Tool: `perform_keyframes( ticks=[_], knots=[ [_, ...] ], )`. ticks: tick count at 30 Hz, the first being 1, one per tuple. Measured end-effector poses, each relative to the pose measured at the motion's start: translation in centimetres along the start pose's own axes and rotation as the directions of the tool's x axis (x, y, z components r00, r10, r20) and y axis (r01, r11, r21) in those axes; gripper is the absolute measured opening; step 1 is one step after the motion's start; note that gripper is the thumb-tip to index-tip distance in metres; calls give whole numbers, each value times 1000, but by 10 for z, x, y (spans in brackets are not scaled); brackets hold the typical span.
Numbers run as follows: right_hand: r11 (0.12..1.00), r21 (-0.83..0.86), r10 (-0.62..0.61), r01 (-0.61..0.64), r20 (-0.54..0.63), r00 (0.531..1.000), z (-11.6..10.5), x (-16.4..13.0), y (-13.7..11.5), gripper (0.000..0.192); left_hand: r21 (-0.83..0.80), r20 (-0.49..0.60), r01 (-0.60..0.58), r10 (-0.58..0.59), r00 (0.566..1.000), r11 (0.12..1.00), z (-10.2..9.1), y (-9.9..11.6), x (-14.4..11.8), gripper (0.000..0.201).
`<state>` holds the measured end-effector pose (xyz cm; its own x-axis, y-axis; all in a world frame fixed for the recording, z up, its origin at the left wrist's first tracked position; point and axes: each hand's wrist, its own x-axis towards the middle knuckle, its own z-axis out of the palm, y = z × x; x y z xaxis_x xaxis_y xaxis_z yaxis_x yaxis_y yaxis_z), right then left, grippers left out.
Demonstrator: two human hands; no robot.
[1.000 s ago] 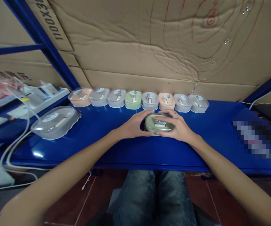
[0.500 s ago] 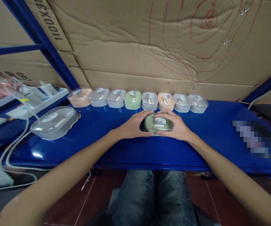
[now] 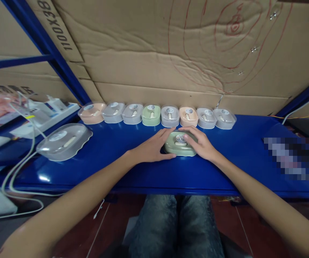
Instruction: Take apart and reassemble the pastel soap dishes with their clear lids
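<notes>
A small green box with a clear lid [image 3: 179, 147] rests on the blue shelf [image 3: 133, 165] in front of me. My left hand [image 3: 153, 146] lies against its left side, fingers stretched toward its far edge. My right hand [image 3: 199, 142] covers its right side, with the fingers resting on the lid. Just behind the box, several similar small boxes [image 3: 157, 115] in peach, grey and green stand in a row along the cardboard wall.
A larger grey box with a clear scalloped lid [image 3: 64, 141] sits at the shelf's left. White cables [image 3: 20, 168] and white devices [image 3: 40, 113] lie further left. A cardboard wall [image 3: 170, 53] closes the back. My knees [image 3: 176, 225] are under the shelf edge.
The green box sits flat on the shelf now. Both hands have loosened from a close cupping grip; the left fingers have stretched out and the right fingers have slid over the lid.
</notes>
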<state>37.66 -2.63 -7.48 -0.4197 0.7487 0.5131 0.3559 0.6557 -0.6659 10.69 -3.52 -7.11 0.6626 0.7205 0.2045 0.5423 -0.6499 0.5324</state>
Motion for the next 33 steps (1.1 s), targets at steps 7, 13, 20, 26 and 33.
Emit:
perform_keyframes(
  ticks=[7,13,20,26,33],
  knots=[
    [980,130,154,-152,-9,988,2,1,20,41,21,-8,12,-12,1000,1000,0,1,0,112],
    [969,174,180,-178,0,984,2,3,25,49,98,-48,-109,115,992,989,-4,10,0,107],
    [948,251,198,-196,17,980,0,4,22,55,245,-69,-358,384,921,901,-1,21,-4,65],
    [858,445,300,-257,-28,954,2,5,31,50,345,-23,-342,372,928,874,0,26,-10,69],
    [798,526,358,-295,-19,934,4,6,37,53,479,-73,-157,217,973,864,-4,37,-51,76]
  ],
)
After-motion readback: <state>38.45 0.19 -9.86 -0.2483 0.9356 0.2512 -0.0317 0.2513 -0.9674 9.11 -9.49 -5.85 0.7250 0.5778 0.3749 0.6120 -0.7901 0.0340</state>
